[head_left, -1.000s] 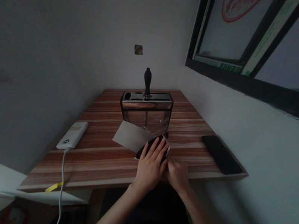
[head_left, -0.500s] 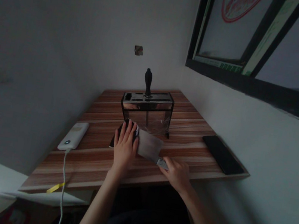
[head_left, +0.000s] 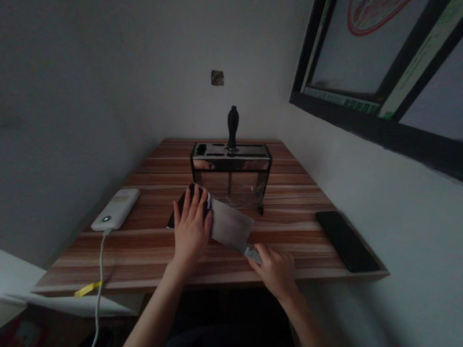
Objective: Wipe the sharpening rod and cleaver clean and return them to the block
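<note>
A cleaver with a broad grey blade (head_left: 231,224) lies low over the table, its handle (head_left: 253,253) toward me on the right. My right hand (head_left: 275,268) is closed around that handle. Spread flat over a black, sheet-like piece (head_left: 175,218) with a pale edge is my left hand (head_left: 192,223). The piece meets the left end of the blade; my fingers cover most of it, so I cannot tell its kind. Just behind the blade stands a knife block (head_left: 233,162) with clear sides and a metal top, a black handle (head_left: 232,127) rising from it.
A white power bank (head_left: 116,211) with a plugged-in cable (head_left: 101,270) lies at the left, near a yellow strip (head_left: 88,288). A dark phone (head_left: 347,242) rests by the right edge. Walls border the wooden table (head_left: 293,201) behind and at the sides.
My left hand and the black piece have slid slightly left, showing a little more blade. My right hand keeps its grip on the cleaver. The view has shifted slightly.
</note>
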Demonstrator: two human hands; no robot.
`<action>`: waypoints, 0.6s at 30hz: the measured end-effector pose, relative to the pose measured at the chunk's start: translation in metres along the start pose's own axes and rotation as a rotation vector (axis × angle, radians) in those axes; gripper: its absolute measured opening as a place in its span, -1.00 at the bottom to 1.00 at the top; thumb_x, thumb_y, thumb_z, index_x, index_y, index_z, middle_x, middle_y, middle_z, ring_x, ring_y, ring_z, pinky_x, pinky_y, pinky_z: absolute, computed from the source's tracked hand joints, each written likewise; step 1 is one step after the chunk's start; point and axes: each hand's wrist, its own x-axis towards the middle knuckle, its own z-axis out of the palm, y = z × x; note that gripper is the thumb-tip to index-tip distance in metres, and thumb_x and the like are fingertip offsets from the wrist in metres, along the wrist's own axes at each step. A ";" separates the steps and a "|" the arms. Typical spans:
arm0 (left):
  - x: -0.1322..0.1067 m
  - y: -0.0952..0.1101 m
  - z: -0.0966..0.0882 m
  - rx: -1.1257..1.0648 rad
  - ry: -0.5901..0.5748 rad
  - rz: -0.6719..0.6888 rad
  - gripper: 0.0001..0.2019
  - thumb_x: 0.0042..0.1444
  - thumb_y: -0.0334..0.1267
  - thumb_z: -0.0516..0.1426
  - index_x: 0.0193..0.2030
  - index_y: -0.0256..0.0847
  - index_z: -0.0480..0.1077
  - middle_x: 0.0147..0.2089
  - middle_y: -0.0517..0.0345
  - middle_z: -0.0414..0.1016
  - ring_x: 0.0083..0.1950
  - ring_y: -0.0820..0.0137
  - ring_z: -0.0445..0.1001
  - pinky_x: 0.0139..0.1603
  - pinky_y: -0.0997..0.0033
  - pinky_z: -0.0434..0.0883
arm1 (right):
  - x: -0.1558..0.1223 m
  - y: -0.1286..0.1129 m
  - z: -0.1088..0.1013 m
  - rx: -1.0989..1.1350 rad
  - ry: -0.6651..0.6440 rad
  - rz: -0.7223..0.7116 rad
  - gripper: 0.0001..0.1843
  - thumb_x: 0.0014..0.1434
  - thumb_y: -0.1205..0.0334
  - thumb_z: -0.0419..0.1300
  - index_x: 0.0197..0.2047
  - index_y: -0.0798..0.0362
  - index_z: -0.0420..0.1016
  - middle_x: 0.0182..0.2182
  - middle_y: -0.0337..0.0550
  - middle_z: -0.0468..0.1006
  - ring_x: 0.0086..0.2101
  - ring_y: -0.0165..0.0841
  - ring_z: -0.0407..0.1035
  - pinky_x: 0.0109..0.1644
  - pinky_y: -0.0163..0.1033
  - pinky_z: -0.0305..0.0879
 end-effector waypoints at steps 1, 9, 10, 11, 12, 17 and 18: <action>-0.002 0.004 0.001 0.005 -0.015 0.014 -0.49 0.28 -0.29 -0.10 0.36 -0.24 0.00 0.41 -0.01 -0.05 0.43 0.15 -0.17 0.36 -0.14 -0.18 | 0.000 0.000 0.000 -0.001 0.000 0.002 -0.89 0.07 0.18 0.25 -0.30 -0.01 0.46 -0.49 -0.27 0.59 -0.45 -0.35 0.47 -0.39 -0.30 0.00; -0.022 0.043 0.006 0.000 -0.128 0.188 -0.50 0.27 -0.28 -0.07 0.35 -0.19 0.02 0.40 0.09 -0.02 0.43 0.21 -0.13 0.37 -0.04 -0.12 | 0.001 0.000 -0.001 -0.002 -0.017 0.008 -0.89 0.08 0.20 0.25 -0.30 0.01 0.45 -0.48 -0.24 0.60 -0.43 -0.31 0.48 -0.38 -0.29 0.03; -0.023 0.046 0.005 -0.009 -0.134 0.201 -0.50 0.27 -0.29 -0.07 0.35 -0.17 0.03 0.40 0.10 -0.01 0.42 0.21 -0.11 0.37 -0.03 -0.10 | 0.001 0.000 -0.002 -0.002 -0.021 0.008 -0.88 0.07 0.20 0.26 -0.30 0.01 0.45 -0.48 -0.24 0.59 -0.43 -0.31 0.48 -0.38 -0.29 0.04; -0.024 0.047 0.005 -0.020 -0.136 0.211 -0.50 0.27 -0.29 -0.06 0.34 -0.15 0.04 0.39 0.10 0.01 0.42 0.22 -0.10 0.36 -0.03 -0.09 | 0.001 0.000 -0.002 -0.001 -0.027 0.008 -0.88 0.07 0.20 0.26 -0.29 0.01 0.45 -0.47 -0.23 0.59 -0.43 -0.30 0.48 -0.38 -0.29 0.05; -0.026 0.048 0.004 -0.031 -0.136 0.219 -0.51 0.26 -0.30 -0.06 0.34 -0.14 0.06 0.39 0.11 0.03 0.42 0.22 -0.08 0.36 -0.02 -0.07 | 0.001 0.001 -0.002 0.001 -0.035 0.010 -0.87 0.06 0.21 0.27 -0.29 0.01 0.45 -0.47 -0.23 0.59 -0.43 -0.30 0.48 -0.39 -0.29 0.06; -0.035 0.053 0.002 -0.124 -0.188 0.316 -0.51 0.27 -0.31 -0.05 0.33 -0.09 0.06 0.37 0.16 0.07 0.41 0.27 -0.07 0.37 0.03 -0.09 | 0.000 0.001 -0.002 0.017 -0.101 0.020 -0.83 0.06 0.22 0.26 -0.23 0.03 0.45 -0.41 -0.17 0.61 -0.38 -0.25 0.49 -0.36 -0.27 0.15; -0.038 0.055 0.001 -0.154 -0.216 0.347 -0.51 0.27 -0.31 -0.05 0.34 -0.09 0.05 0.37 0.17 0.07 0.41 0.29 -0.07 0.38 0.04 -0.10 | 0.001 0.002 -0.003 0.022 -0.116 0.025 -0.81 0.07 0.23 0.25 -0.20 0.04 0.45 -0.39 -0.14 0.61 -0.36 -0.23 0.50 -0.35 -0.27 0.17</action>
